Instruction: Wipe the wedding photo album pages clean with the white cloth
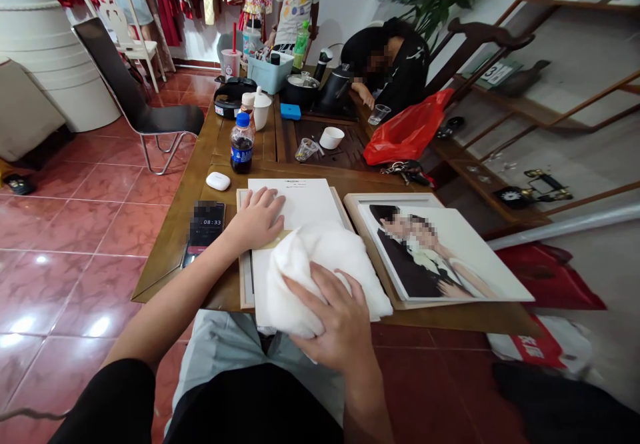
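A pale wooden picture frame (pixel 244 277) lies flat on the near edge of the wooden table (pixel 175 231), with a white sheet (pixel 305 201) over it. My left hand (pixel 257 219) rests flat on the sheet's left side, fingers spread. My right hand (pixel 335 321) presses down on a bunched white cloth (pixel 325 257) lying on the frame's near part, fingers curled over it. To the right lies a second frame (pixel 365 221) holding a photo print (pixel 440 254) of two people.
A phone showing a timer (pixel 206 225), a white earbud case (pixel 218 181) and a cola bottle (pixel 242 144) sit left of the frame. Tea ware, a kettle (pixel 335 87) and a red bag (pixel 407 131) crowd the far end, where a person leans on the table. A chair (pixel 145 114) stands at the left.
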The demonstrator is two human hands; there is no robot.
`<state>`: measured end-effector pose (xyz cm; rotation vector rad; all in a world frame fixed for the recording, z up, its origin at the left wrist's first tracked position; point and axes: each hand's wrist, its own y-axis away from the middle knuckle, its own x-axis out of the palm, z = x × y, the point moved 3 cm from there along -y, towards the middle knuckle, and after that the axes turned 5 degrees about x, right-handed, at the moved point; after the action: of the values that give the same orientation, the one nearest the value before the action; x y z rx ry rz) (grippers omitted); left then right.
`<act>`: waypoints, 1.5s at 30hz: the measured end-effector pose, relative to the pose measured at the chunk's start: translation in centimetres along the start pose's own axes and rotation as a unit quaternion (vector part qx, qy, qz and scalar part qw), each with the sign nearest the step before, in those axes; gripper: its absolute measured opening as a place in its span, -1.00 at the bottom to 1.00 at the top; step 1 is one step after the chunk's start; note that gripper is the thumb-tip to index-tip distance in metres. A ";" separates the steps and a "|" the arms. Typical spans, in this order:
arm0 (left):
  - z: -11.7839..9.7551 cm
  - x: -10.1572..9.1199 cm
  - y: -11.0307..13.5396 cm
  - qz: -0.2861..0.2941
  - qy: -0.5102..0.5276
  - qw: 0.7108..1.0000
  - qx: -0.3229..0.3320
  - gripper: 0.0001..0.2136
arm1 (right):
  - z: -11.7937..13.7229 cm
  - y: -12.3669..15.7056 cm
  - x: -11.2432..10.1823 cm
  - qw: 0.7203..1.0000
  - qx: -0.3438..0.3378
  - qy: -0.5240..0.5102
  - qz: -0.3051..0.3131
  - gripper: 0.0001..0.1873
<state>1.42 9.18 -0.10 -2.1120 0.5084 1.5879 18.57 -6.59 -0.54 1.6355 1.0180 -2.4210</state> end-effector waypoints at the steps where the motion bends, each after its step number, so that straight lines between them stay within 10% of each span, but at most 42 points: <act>1: 0.0 0.0 0.0 -0.001 0.000 1.000 0.002 -0.52 | -0.1 0.1 -0.1 0.999 -0.023 -0.023 0.007 -0.46; 12: 0.1 0.1 0.0 -0.007 0.010 1.000 0.006 -0.53 | 1.3 0.6 1.0 0.956 0.234 0.148 -0.101 -0.40; 24: 0.5 0.3 -0.1 -0.003 0.006 1.000 0.017 -0.53 | 1.9 -1.0 1.1 0.999 0.025 0.035 0.025 -0.39; 34: 0.5 0.2 -0.1 -0.003 0.022 1.000 0.011 -0.51 | 2.8 -0.1 1.9 0.963 0.215 0.139 -0.087 -0.35; 41: 0.6 0.4 -0.1 0.000 0.012 1.000 0.019 -0.52 | 1.8 -1.0 0.9 0.998 -0.008 -0.006 0.058 -0.37; 45: 0.5 0.3 -0.1 0.001 0.013 1.000 0.019 -0.51 | 1.8 -0.8 1.0 1.000 0.008 0.001 0.025 -0.39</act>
<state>1.13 9.55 -0.54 -2.1079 0.5447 1.5416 16.39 -6.64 -0.55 1.6482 0.9484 -2.4026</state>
